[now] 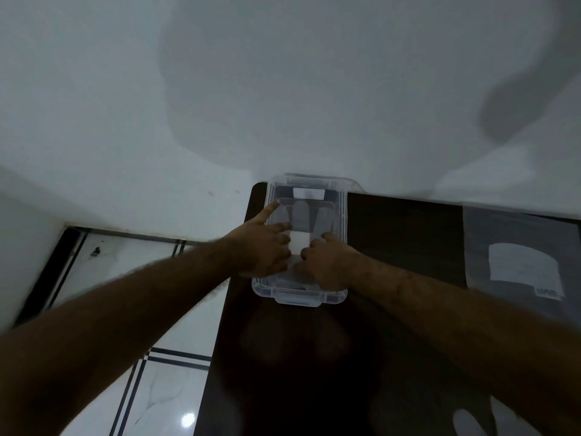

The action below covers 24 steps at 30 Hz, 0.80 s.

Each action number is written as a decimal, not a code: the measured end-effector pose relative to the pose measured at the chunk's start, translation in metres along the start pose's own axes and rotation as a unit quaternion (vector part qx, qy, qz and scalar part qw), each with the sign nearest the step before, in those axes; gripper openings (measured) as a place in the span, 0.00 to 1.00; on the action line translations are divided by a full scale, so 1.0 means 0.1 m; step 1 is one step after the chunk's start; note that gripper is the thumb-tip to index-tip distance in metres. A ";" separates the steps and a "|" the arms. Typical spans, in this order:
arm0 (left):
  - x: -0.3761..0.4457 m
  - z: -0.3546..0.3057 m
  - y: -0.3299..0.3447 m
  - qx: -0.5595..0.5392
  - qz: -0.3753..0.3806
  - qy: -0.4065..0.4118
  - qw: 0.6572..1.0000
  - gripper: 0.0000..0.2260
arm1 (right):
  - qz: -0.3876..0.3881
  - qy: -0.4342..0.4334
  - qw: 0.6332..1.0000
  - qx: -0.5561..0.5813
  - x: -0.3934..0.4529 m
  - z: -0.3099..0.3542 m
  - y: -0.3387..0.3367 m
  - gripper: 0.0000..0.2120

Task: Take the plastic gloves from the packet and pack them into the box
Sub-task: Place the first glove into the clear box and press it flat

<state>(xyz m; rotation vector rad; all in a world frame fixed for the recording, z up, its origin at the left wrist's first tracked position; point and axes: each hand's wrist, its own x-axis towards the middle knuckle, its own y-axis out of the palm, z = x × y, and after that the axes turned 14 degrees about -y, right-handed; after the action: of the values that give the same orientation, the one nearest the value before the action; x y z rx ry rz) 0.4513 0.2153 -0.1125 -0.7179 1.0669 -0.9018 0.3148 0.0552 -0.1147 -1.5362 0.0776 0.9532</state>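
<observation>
Both hands are inside the clear box (341, 215), which stands on the dark surface (393, 247) with its long axis running away from you toward the wall (125, 121). Your left hand (264, 243) lies flat and spread, palm down, index finger stretched toward the far left corner of the box. It presses on the glove (306, 217) and grips nothing. Your right hand (327, 262) is curled at the near right of the box, fingers bent down on the near part of the same glove; whether it pinches the film or only pushes on it cannot be told.

The glove is thin, translucent plastic lying flat in the box, its fingers pointing away from you, in line with the long axis of the box. A white patch (300, 242) shows between your two hands; its nature cannot be determined.

The packet (515, 247) lies on the surface well to the right of the box, with a white label (523, 265). Your right hand is the nearer one to it. More translucent film (471, 423), possibly another glove, shows at the near right edge of the surface.

Judgement: the glove is being seated in the box. For the next glove, reach right with the right hand and keep the left hand on the film, since the light plastic is likely to lift or slide.
</observation>
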 end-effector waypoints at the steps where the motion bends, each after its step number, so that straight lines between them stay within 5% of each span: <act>1: -0.06 -0.03 0.04 0.014 0.001 0.017 1.000 0.30 | 0.006 -0.003 1.000 0.003 0.01 0.02 0.03 0.24; 12: -0.41 0.00 -0.07 0.051 -0.033 -0.080 0.995 0.41 | 0.007 0.037 0.999 0.002 -0.13 0.09 -0.04 0.23; 18: -0.71 -0.37 -0.34 -0.027 -0.026 -0.151 0.988 0.41 | -0.128 0.045 0.990 0.026 -0.52 0.25 0.07 0.18; 24: -0.97 -1.10 -0.69 -0.203 -0.101 -0.256 0.940 0.31 | -0.228 0.044 0.970 0.072 -1.03 0.61 0.35 0.16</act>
<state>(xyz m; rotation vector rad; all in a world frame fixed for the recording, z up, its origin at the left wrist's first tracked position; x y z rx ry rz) 0.3089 0.2620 -0.0495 -1.3456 0.7177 -0.6124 0.1962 0.0511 -0.0749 -1.3802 -0.1371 0.5024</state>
